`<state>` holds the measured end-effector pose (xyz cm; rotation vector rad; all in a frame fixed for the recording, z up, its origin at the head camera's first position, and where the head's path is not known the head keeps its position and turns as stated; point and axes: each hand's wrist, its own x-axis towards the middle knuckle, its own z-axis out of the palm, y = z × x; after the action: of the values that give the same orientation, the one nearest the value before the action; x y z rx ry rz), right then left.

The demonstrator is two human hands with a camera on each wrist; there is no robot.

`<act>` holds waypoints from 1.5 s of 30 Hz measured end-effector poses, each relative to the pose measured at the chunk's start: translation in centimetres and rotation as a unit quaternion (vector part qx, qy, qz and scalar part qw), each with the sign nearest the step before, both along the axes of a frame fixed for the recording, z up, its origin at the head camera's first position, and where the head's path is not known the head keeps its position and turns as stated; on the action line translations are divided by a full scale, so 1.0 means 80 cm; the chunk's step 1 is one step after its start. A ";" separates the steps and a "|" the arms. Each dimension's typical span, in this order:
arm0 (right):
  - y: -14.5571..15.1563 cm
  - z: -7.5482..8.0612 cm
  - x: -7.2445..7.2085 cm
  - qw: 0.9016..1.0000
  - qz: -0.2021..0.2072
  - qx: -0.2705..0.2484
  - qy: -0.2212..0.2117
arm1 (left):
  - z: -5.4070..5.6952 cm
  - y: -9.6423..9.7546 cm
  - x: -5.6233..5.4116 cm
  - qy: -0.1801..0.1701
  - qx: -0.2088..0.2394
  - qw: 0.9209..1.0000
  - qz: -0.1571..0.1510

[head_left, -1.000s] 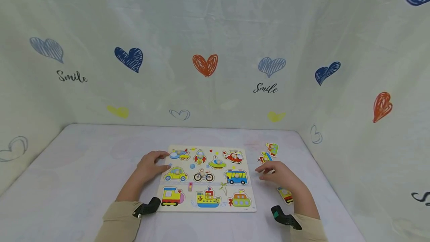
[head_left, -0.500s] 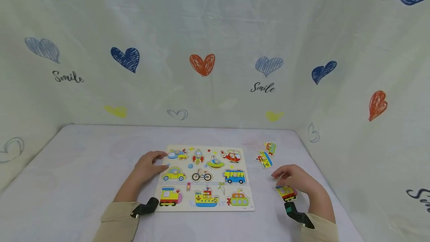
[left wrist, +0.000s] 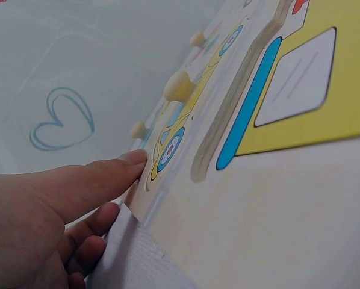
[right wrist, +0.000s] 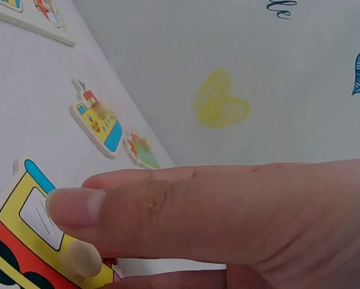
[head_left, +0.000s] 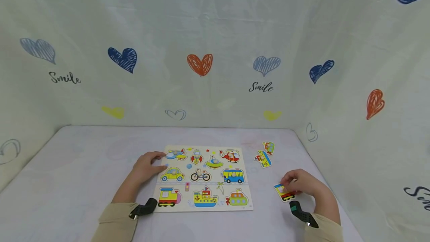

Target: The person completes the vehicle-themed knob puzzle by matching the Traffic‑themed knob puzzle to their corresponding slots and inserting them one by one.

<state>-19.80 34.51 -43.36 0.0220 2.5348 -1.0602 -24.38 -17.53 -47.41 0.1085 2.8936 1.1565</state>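
Note:
The puzzle board [head_left: 249,208] lies flat, with vehicle pictures and knobs on it. At its left edge, my left hand [head_left: 145,168] rests with thumb and fingers spread; in the left wrist view a fingertip touches the board beside the yellow car [left wrist: 162,153]. My right hand [head_left: 302,183] is over a loose train puzzle piece [head_left: 279,189], right of the board. In the right wrist view the straight thumb [right wrist: 77,211] overlaps the train's window, and the round wooden knob [right wrist: 82,259] shows uncovered just below it. Part of the train is hidden behind the hand.
A ship piece [head_left: 264,160] and a red-and-green piece [head_left: 269,147] lie loose behind the right hand. The white-covered table [head_left: 84,167] meets a curtain printed with hearts at its back and sides. Dark wrist cameras [head_left: 143,209] sit at both sleeves.
My right hand has moved from near the ship piece toward the lower right and come down over the train piece. The left hand stays at the board's edge. The head view shifts slightly.

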 end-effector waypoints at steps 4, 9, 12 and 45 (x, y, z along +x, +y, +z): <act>0.002 0.000 0.001 1.000 0.010 -0.004 0.004 | 0.000 0.000 0.000 -0.002 0.002 1.000 0.001; 0.002 0.000 0.000 1.000 0.021 -0.017 0.013 | 0.000 -0.001 0.000 -0.004 0.002 1.000 0.001; 0.001 -0.001 -0.002 1.000 0.021 -0.019 0.013 | -0.001 -0.001 -0.001 -0.005 0.001 1.000 0.002; -0.040 0.005 -0.012 0.997 0.007 0.057 0.047 | -0.006 -0.001 -0.001 0.001 0.000 1.000 0.005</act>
<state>-20.72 31.34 -42.93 -0.0148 2.6736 -0.9303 -24.45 -17.60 -47.91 0.0951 2.8994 1.1574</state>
